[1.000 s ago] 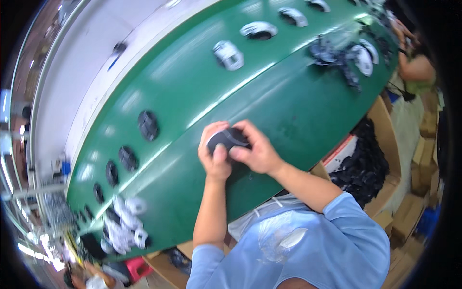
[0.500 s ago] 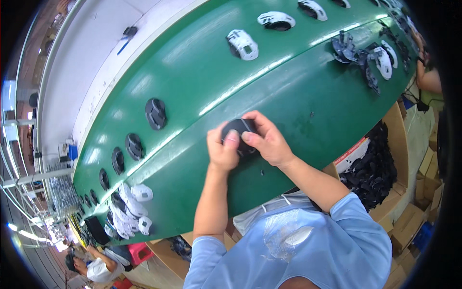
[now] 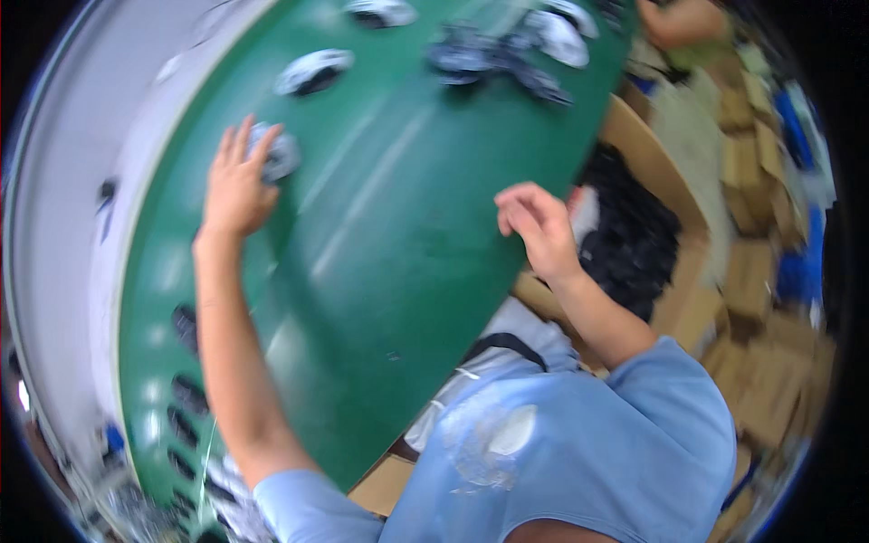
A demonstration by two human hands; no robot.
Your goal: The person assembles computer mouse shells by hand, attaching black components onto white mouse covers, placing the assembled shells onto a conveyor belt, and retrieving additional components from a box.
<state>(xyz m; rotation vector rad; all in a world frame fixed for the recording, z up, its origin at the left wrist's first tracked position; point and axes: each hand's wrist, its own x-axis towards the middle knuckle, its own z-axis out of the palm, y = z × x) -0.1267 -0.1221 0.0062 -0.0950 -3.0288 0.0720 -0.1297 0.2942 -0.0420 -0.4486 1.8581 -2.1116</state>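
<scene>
My left hand (image 3: 237, 185) reaches to the far left of the green table (image 3: 389, 271), fingers spread. Its index finger overlaps a white computer-mouse shell (image 3: 285, 156); whether it touches is blurred. My right hand (image 3: 540, 231) hovers over the table's near right edge, fingers loosely bent, with nothing visible in them. Beyond the left hand lie another white shell (image 3: 314, 71) and one more (image 3: 382, 12) at the top edge. Several dark mouse shells, the nearest one (image 3: 186, 328) partly behind my left forearm, line the table's left side.
A heap of dark grey parts (image 3: 489, 54) lies at the far right of the table, beside a white shell (image 3: 561, 38). A cardboard box (image 3: 692, 195) of black parts stands at the right edge. More cartons (image 3: 760, 371) sit beyond. Another person's arm (image 3: 683, 20) shows top right.
My hands have parted: the left went far left to a white shell, the right moved right. The dark mouse shell they held is no longer in them. The view has turned right.
</scene>
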